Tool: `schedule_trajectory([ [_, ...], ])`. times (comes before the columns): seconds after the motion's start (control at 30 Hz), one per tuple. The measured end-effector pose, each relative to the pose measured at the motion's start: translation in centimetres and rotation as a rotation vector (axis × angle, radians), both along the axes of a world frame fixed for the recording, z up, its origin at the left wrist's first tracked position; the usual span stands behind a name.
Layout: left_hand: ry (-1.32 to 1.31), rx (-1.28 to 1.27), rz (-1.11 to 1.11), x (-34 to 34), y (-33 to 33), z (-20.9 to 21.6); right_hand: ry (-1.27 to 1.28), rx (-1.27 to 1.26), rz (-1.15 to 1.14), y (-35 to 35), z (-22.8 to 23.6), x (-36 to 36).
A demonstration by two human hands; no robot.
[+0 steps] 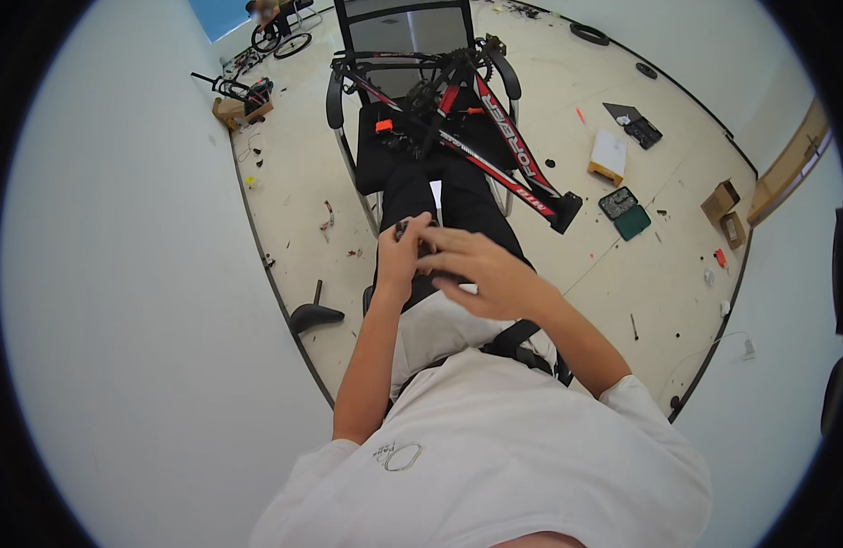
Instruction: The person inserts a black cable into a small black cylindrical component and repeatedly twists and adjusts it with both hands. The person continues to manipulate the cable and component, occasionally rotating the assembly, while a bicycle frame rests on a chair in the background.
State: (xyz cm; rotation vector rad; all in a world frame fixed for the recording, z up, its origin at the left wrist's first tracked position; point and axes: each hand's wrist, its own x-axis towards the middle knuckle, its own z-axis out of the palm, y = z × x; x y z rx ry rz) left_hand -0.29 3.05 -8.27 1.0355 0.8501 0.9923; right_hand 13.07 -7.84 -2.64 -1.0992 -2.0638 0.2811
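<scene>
Dark part (402,230): small, mostly hidden, exact kind can't tell. It's in the left hand (400,260), in front of the person's body, short of the chair's front edge. Left hand is clamped on the part, thumb side up. Right hand (490,276) is slightly blurred, fingers and thumb apart, fingertips reaching over to the left hand; whether they touch the part, can't tell.

Chair (348,151) ahead carries a red-black bike frame (505,128), laid slantwise, near end jutting past the seat's front right corner. Orange item (384,126) near the seat's left edge.

Floor (558,301): saddle (317,316) by the left edge, its post pointing up-picture. Right of the chair, open green case (632,222), white box (609,153), open black case (642,133). Cardboard box (719,201) at the right edge, tire (589,35) along the far right edge. Co-worker (268,13) and wheels (293,46) at the far left corner.
</scene>
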Motion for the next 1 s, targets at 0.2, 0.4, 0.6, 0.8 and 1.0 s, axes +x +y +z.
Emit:
schedule_trajectory([
  [0.2,-0.140,-0.165,-0.058,-1.0,0.2,1.7,-0.102,0.083,0.044,0.2,-1.1,-0.9],
  [0.4,0.171,0.074,-0.254,-0.3,0.0,0.1,0.101,-0.153,-0.053,-0.5,1.9,0.4],
  [0.6,0.297,0.325,-0.605,-1.2,-1.5,2.9,0.873,-0.413,-0.086,0.5,2.1,4.9],
  [0.8,-0.202,0.074,-0.345,-1.7,-1.5,5.0,0.420,-0.174,-0.198,3.1,-5.8,3.2],
  [1.0,-0.029,0.023,0.014,-1.3,0.0,2.8,0.399,-0.656,0.367,-1.2,0.6,-3.1],
])
